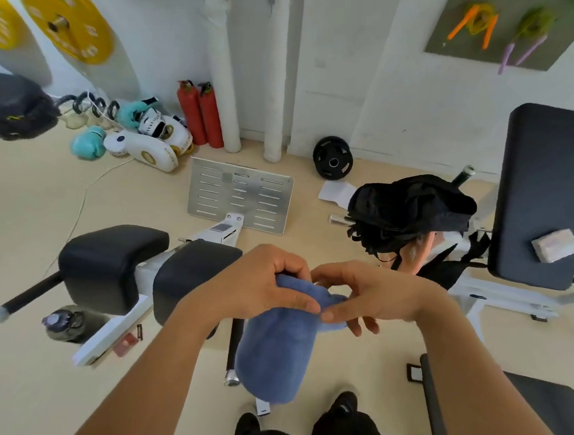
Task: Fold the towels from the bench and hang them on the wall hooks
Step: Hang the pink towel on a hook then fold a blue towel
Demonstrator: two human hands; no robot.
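A blue towel (pixel 277 347) hangs in the air in front of the padded leg machine (pixel 144 271), folded over so its lower end droops toward the person's black shoes (pixel 342 407). The left hand (pixel 259 284) clenches the towel's top edge, fingers curled over it and thumb pressed along the front. The right hand (pixel 372 296) pinches the upper corner just beside the left thumb (its lower fingers seem to hang loose, though blur makes that uncertain). Right of the machine stands a dark bench (pixel 542 189) bearing a pale folded towel (pixel 556 245). Behind it, two red extinguishers (pixel 201 114) lean by the wall.
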